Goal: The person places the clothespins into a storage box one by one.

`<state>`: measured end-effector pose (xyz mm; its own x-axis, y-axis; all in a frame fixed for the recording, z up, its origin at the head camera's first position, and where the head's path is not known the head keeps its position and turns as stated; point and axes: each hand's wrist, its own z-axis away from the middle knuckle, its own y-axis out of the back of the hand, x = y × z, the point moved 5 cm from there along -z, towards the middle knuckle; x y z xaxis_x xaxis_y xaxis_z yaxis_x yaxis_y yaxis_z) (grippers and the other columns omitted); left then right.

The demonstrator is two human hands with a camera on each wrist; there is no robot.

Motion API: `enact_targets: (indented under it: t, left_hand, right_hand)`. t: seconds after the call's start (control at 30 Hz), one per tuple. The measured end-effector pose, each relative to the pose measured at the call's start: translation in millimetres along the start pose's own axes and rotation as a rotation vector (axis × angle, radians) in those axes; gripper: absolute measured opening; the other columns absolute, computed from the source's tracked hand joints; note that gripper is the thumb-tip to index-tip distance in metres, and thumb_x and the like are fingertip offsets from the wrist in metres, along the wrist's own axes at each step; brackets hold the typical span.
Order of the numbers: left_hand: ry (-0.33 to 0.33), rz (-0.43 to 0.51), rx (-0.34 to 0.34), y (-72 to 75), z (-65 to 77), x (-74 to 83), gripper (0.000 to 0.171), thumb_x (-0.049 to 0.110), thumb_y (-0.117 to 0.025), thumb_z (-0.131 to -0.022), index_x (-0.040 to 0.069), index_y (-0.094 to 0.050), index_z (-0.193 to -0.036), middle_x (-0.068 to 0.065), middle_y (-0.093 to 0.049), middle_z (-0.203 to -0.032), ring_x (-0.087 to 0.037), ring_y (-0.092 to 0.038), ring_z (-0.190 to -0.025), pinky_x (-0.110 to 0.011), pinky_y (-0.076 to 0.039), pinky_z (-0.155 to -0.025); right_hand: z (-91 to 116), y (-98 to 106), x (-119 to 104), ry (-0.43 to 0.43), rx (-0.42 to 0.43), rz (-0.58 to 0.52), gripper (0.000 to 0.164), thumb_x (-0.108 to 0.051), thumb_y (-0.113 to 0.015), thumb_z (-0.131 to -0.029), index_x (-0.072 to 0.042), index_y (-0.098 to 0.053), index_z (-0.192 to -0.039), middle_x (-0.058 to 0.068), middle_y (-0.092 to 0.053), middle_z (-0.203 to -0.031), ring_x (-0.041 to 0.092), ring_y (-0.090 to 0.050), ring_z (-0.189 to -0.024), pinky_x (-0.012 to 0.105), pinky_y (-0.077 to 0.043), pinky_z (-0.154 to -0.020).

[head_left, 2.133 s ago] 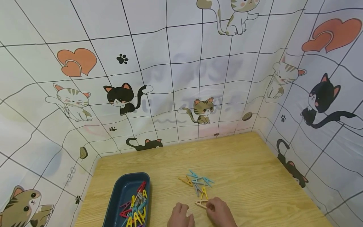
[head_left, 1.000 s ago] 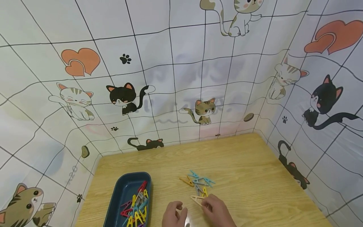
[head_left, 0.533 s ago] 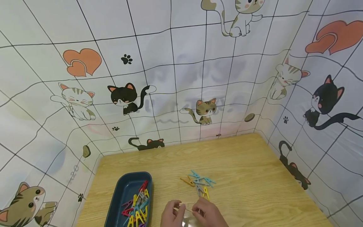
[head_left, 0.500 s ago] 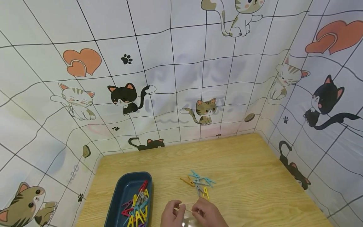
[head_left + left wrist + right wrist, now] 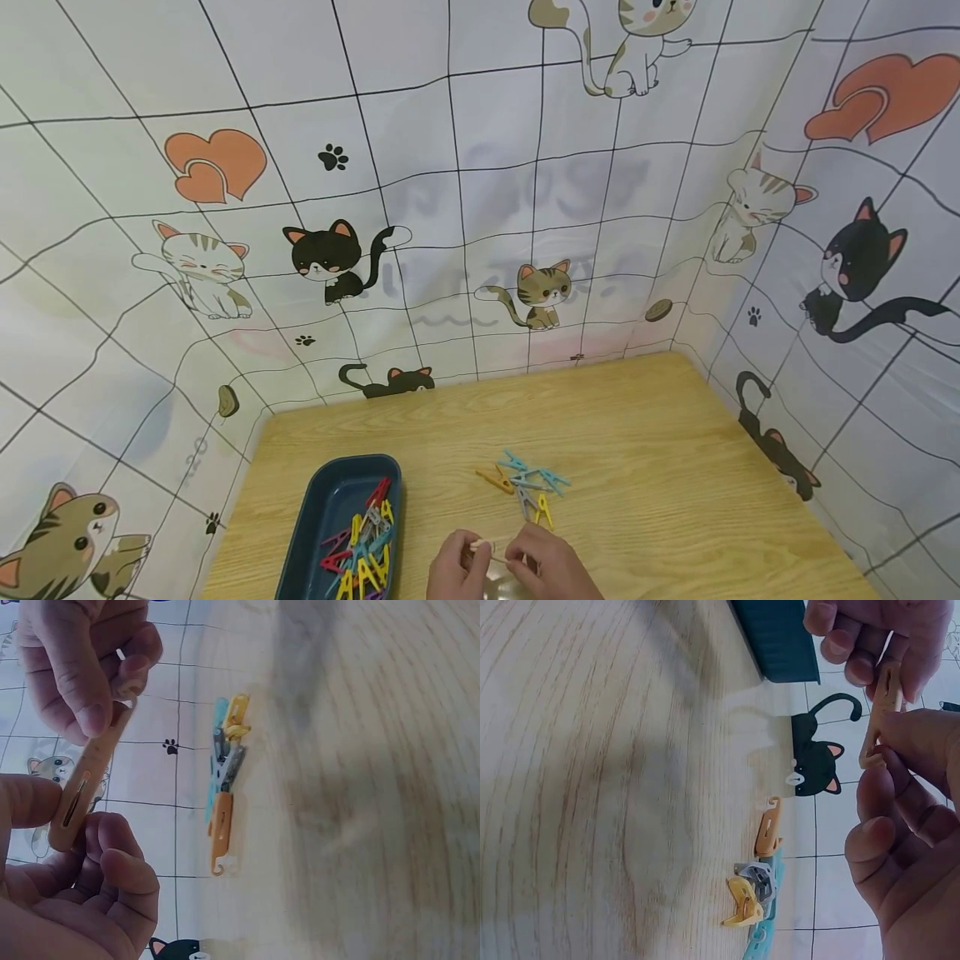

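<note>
In the head view, a smooth, round-cornered blue tray (image 5: 328, 496) of plastic clips (image 5: 364, 570) sits on the wood-grained table (image 5: 637, 467). The left hand (image 5: 454, 568) and right hand (image 5: 555, 565) meet beyond its right side, their pinch half hidden. The left wrist view reveals a slim peach clothespin (image 5: 88, 772), slotted and round-ended, the left thumb and fingers clamped on that end. In the right wrist view, the right thumb and fingertips pinch its hooked end.

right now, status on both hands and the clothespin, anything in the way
Left hand and right hand both pinching one tan clothespin. Clothespin up off the table. No obstruction seen; loose clothespins beyond the hands, shiny patch between them unidentified.
</note>
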<state>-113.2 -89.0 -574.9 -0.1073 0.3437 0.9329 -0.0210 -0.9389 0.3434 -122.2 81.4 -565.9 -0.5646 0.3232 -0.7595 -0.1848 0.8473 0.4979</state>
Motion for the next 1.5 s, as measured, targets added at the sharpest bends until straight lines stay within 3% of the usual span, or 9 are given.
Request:
enact_targets:
  t: [0.2, 0.37, 0.43, 0.7, 0.93, 1.17, 1.3, 1.5]
  left_hand:
    - [-0.048, -0.018, 0.078, 13.0, 1.0, 7.3, 0.018, 0.022, -0.07, -0.099, 0.005, -0.065, -0.1, 0.002, -0.054, -0.073, -0.004, -0.047, -0.057, -0.024, -0.043, -0.055]
    - [-0.057, -0.061, 0.162, 38.0, 0.7, 12.7, 0.019, 0.02, -0.069, -0.099, 0.003, -0.065, -0.103, 0.0, -0.054, -0.079, -0.004, -0.047, -0.063, -0.024, -0.043, -0.059]
    - [-0.041, -0.083, 0.198, 51.2, 0.5, 13.9, 0.018, 0.019, -0.068, -0.1, 0.002, -0.064, -0.104, -0.002, -0.054, -0.08, -0.006, -0.046, -0.064, -0.024, -0.042, -0.059]
    - [0.045, -0.234, 0.45, 106.2, 1.4, 3.8, 0.017, 0.016, -0.07, -0.098, 0.002, -0.068, -0.106, -0.003, -0.059, -0.082, -0.011, -0.048, -0.067, -0.025, -0.041, -0.058]
    - [0.142, -0.313, 0.49, 141.2, 3.1, -19.4, 0.023, 0.019, -0.064, -0.099, -0.002, -0.064, -0.109, -0.01, -0.064, -0.089, -0.016, -0.054, -0.069, -0.03, -0.044, -0.058]
    - [0.226, -0.392, 0.622, 158.1, 5.0, -37.6, 0.02, 0.017, -0.064, -0.094, -0.002, -0.065, -0.097, -0.01, -0.061, -0.075, -0.022, -0.054, -0.064, -0.034, -0.041, -0.058]
    - [0.26, -0.415, 0.621, 162.5, 5.2, -45.8, 0.024, 0.019, -0.062, -0.093, -0.004, -0.064, -0.094, -0.011, -0.06, -0.071, -0.024, -0.054, -0.061, -0.035, -0.041, -0.056]
    - [0.375, -0.438, 0.503, 171.6, 2.4, -59.3, 0.027, 0.021, -0.061, -0.093, -0.006, -0.062, -0.095, -0.015, -0.062, -0.076, -0.029, -0.059, -0.066, -0.047, -0.049, -0.063]
  right_hand:
    - [-1, 3, -1, 0.026, 0.065, 0.037, 0.018, 0.0, -0.073, -0.09, -0.017, -0.068, -0.089, -0.013, -0.056, -0.083, -0.009, -0.048, -0.072, 0.018, -0.046, -0.055]
    - [0, 8, 5, 0.011, 0.142, 0.076, 0.023, 0.002, -0.073, -0.089, -0.021, -0.068, -0.09, -0.014, -0.057, -0.084, -0.008, -0.048, -0.071, 0.018, -0.047, -0.055]
    - [0, 11, 8, -0.033, 0.161, 0.089, 0.021, 0.0, -0.072, -0.091, -0.02, -0.069, -0.093, -0.014, -0.058, -0.086, -0.008, -0.049, -0.07, 0.019, -0.047, -0.055]
    - [1, 19, 22, -0.174, 0.234, 0.178, 0.018, 0.001, -0.07, -0.091, -0.015, -0.073, -0.099, -0.014, -0.059, -0.089, -0.007, -0.048, -0.068, 0.019, -0.048, -0.056]
    - [5, 21, 36, -0.292, 0.243, 0.183, 0.017, 0.001, -0.068, -0.093, -0.01, -0.075, -0.103, -0.011, -0.06, -0.093, -0.006, -0.047, -0.066, 0.02, -0.047, -0.057]
    - [8, 20, 46, -0.357, 0.244, 0.156, 0.014, -0.001, -0.066, -0.094, -0.006, -0.075, -0.103, -0.01, -0.06, -0.091, -0.004, -0.049, -0.067, 0.021, -0.048, -0.059]
    - [9, 19, 50, -0.39, 0.219, 0.143, 0.012, -0.004, -0.066, -0.097, -0.008, -0.075, -0.103, -0.009, -0.06, -0.091, -0.003, -0.049, -0.067, 0.021, -0.049, -0.061]
    - [9, 17, 55, -0.439, 0.182, 0.139, 0.011, -0.008, -0.065, -0.098, -0.008, -0.075, -0.103, -0.007, -0.059, -0.09, -0.002, -0.048, -0.067, 0.021, -0.048, -0.061]
